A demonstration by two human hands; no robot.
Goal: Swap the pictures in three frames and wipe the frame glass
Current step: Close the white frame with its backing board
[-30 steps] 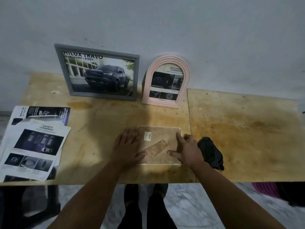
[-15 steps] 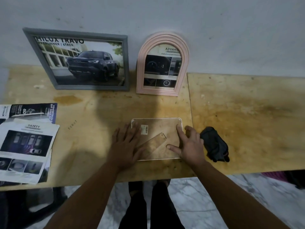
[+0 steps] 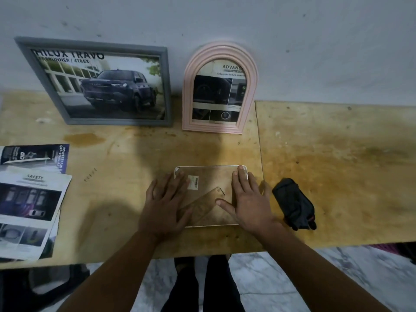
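A small frame (image 3: 211,174) lies face down near the table's front edge, its brown back with a folded stand and a white sticker facing up. My left hand (image 3: 165,203) rests flat on its left side, fingers spread. My right hand (image 3: 246,199) lies flat on its right side, fingertips at the far right corner. A grey frame (image 3: 165,86) with a truck picture and a pink arched frame (image 3: 221,52) lean against the wall behind. A dark cloth (image 3: 293,203) lies bunched to the right of my right hand.
Car brochure pages (image 3: 31,199) are stacked at the left edge of the wooden table (image 3: 337,165). A seam splits the tabletop just right of the small frame. Below the front edge are a marble floor and my legs.
My right hand has slid farther up the small frame's right side, fingers now reaching its far corner. The left hand stays flat on the frame's left part.
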